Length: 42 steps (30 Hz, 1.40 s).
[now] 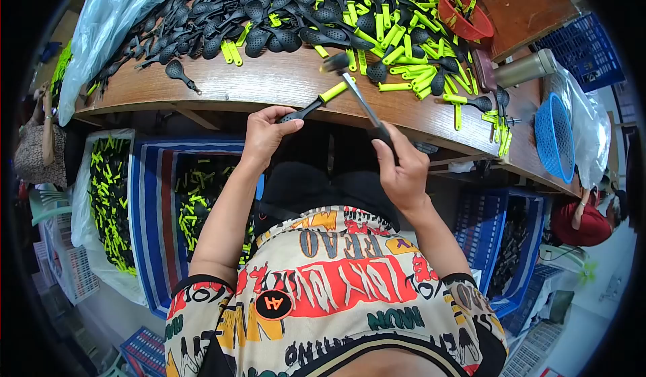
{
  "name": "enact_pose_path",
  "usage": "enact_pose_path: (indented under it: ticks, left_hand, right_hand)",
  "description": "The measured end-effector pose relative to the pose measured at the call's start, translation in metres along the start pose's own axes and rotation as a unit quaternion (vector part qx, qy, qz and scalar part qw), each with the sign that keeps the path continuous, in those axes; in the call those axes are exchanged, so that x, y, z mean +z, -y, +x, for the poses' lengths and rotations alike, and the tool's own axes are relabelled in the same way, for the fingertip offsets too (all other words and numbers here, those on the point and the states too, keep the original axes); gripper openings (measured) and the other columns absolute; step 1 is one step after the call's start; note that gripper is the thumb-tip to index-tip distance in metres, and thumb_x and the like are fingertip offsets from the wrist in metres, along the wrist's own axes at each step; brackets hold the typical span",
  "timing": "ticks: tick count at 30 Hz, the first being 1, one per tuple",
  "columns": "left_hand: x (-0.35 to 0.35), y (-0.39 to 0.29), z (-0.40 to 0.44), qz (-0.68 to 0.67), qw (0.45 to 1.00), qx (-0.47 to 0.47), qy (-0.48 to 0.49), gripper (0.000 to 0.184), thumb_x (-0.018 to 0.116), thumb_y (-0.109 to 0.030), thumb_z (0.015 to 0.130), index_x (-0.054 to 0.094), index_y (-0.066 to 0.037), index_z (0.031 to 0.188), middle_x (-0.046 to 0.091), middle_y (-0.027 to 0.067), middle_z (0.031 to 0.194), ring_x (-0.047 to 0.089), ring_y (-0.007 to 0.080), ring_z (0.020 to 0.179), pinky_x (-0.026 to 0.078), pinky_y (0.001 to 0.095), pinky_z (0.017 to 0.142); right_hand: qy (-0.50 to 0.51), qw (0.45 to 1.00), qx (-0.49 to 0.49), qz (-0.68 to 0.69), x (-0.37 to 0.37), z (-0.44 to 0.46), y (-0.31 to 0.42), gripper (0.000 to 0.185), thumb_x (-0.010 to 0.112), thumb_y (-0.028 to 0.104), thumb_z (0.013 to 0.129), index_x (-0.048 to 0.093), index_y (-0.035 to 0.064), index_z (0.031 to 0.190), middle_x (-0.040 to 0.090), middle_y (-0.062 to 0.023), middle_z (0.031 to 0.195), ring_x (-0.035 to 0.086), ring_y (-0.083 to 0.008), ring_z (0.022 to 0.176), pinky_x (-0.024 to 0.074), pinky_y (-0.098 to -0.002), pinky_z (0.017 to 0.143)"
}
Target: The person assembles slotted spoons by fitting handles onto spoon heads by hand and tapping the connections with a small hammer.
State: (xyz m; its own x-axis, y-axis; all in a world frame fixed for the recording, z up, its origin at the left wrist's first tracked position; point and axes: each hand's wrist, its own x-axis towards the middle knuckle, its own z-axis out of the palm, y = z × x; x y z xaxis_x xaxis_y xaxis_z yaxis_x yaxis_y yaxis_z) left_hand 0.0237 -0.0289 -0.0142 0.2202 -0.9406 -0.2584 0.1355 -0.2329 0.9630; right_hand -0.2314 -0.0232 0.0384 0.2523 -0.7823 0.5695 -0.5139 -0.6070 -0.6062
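My left hand (266, 135) is closed around the black head end of a slotted spoon (311, 108). The spoon's lime-green handle points up and right, lying at the table's front edge. In my right hand (404, 165) is a hammer (362, 98), gripped by its dark handle. Its metal shaft slants up and left, and its blurred head is raised above the green handle; whether they touch I cannot tell. Beyond both hands lies a heap of black spoon heads (256, 10) and loose lime-green handles (407, 41). A single black spoon head (176, 71) lies apart on the left.
On the wooden table (235, 84) stand a red basket (464, 17), a metal flask (525, 69) and a blue basket (554, 138). Below are a striped bag (151, 209) with spoons and a blue crate (481, 222). Other people sit at both sides.
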Motion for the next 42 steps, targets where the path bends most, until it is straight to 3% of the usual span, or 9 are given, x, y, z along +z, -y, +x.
enact_pose_path:
  ticks: [3, 6, 9, 12, 16, 23, 26, 34, 42]
  left_hand:
    - [0.000, 0.002, -0.001, -0.006, 1.000, -0.012, 0.003, 0.023, 0.076, 0.004, 0.075, 0.070, 0.002, 0.097, 0.069, 0.0032, 0.085, 0.062, 0.0060, 0.074, 0.049, 0.0185, 0.072]
    - [0.003, 0.002, 0.002, 0.015, 1.000, 0.022, 0.007, 0.023, 0.076, 0.001, 0.076, 0.070, 0.001, 0.098, 0.069, 0.0020, 0.085, 0.061, 0.0052, 0.072, 0.047, 0.0178, 0.068]
    - [-0.001, -0.009, -0.006, 0.007, 0.996, -0.085, -0.014, 0.019, 0.076, -0.006, 0.078, 0.071, -0.004, 0.095, 0.061, -0.0052, 0.071, 0.040, 0.0001, 0.048, 0.024, 0.0182, 0.042]
    - [-0.007, -0.009, -0.006, -0.060, 0.989, -0.135, -0.012, 0.018, 0.078, -0.007, 0.076, 0.072, -0.004, 0.092, 0.059, -0.0062, 0.066, 0.033, -0.0008, 0.044, 0.017, 0.0201, 0.040]
    - [-0.005, -0.011, -0.009, -0.026, 0.994, -0.105, -0.026, 0.018, 0.078, -0.007, 0.076, 0.072, -0.005, 0.092, 0.059, -0.0064, 0.065, 0.034, -0.0005, 0.045, 0.019, 0.0195, 0.040]
    - [-0.015, -0.008, -0.011, 0.009, 0.996, -0.080, -0.033, 0.019, 0.078, -0.006, 0.075, 0.072, -0.005, 0.093, 0.060, -0.0067, 0.066, 0.034, -0.0006, 0.045, 0.020, 0.0190, 0.041]
    - [-0.013, -0.011, -0.010, 0.015, 0.997, -0.070, -0.034, 0.019, 0.077, -0.006, 0.075, 0.072, -0.005, 0.093, 0.060, -0.0067, 0.066, 0.034, -0.0008, 0.045, 0.020, 0.0187, 0.041]
    - [-0.018, -0.009, -0.009, 0.049, 0.998, -0.037, -0.026, 0.019, 0.075, -0.006, 0.079, 0.071, -0.004, 0.098, 0.064, -0.0041, 0.073, 0.038, -0.0015, 0.048, 0.019, 0.0184, 0.042]
    - [-0.028, 0.005, -0.007, 0.041, 0.998, 0.045, 0.016, 0.022, 0.077, -0.002, 0.076, 0.071, 0.000, 0.097, 0.067, -0.0028, 0.079, 0.055, 0.0019, 0.067, 0.044, 0.0167, 0.063]
  right_hand:
    - [-0.029, 0.999, 0.015, 0.033, 0.000, -0.009, -0.001, 0.025, 0.067, 0.012, 0.085, 0.064, 0.0014, 0.108, 0.068, -0.0168, 0.083, 0.066, -0.0323, 0.065, 0.0496, -0.0380, 0.051]
    - [0.144, 0.969, 0.053, -0.193, 0.002, -0.009, -0.011, 0.027, 0.067, 0.015, 0.086, 0.065, 0.0046, 0.111, 0.067, -0.0188, 0.082, 0.066, -0.0344, 0.070, 0.0511, -0.0356, 0.057]
    - [0.045, 0.996, 0.072, -0.015, 0.000, 0.000, -0.004, 0.022, 0.068, 0.012, 0.085, 0.065, 0.0018, 0.105, 0.067, -0.0175, 0.083, 0.066, -0.0351, 0.072, 0.0507, -0.0359, 0.058]
    - [-0.032, 0.994, 0.077, 0.071, -0.004, 0.002, 0.004, 0.025, 0.068, 0.008, 0.084, 0.065, 0.0019, 0.107, 0.068, -0.0174, 0.084, 0.067, -0.0343, 0.072, 0.0506, -0.0357, 0.058]
    - [0.155, 0.967, 0.065, -0.189, -0.001, -0.013, -0.009, 0.027, 0.069, 0.014, 0.084, 0.065, 0.0034, 0.108, 0.068, -0.0165, 0.084, 0.067, -0.0342, 0.071, 0.0514, -0.0373, 0.057]
    - [-0.030, 0.997, 0.066, 0.019, 0.000, -0.006, -0.006, 0.027, 0.069, 0.013, 0.084, 0.063, 0.0032, 0.109, 0.068, -0.0162, 0.084, 0.066, -0.0352, 0.073, 0.0520, -0.0386, 0.059]
    - [0.124, 0.984, 0.034, -0.124, 0.004, -0.018, -0.025, 0.021, 0.066, 0.015, 0.085, 0.063, 0.0055, 0.104, 0.067, -0.0144, 0.080, 0.065, -0.0346, 0.070, 0.0507, -0.0403, 0.056]
    - [-0.016, 0.999, 0.035, -0.037, 0.007, -0.004, -0.025, 0.017, 0.065, 0.015, 0.087, 0.065, 0.0065, 0.102, 0.065, -0.0178, 0.076, 0.064, -0.0373, 0.067, 0.0485, -0.0410, 0.055]
    - [0.068, 0.988, 0.121, -0.073, 0.007, -0.006, -0.035, 0.017, 0.062, 0.019, 0.090, 0.065, 0.0060, 0.100, 0.063, -0.0198, 0.068, 0.062, -0.0401, 0.066, 0.0467, -0.0441, 0.056]
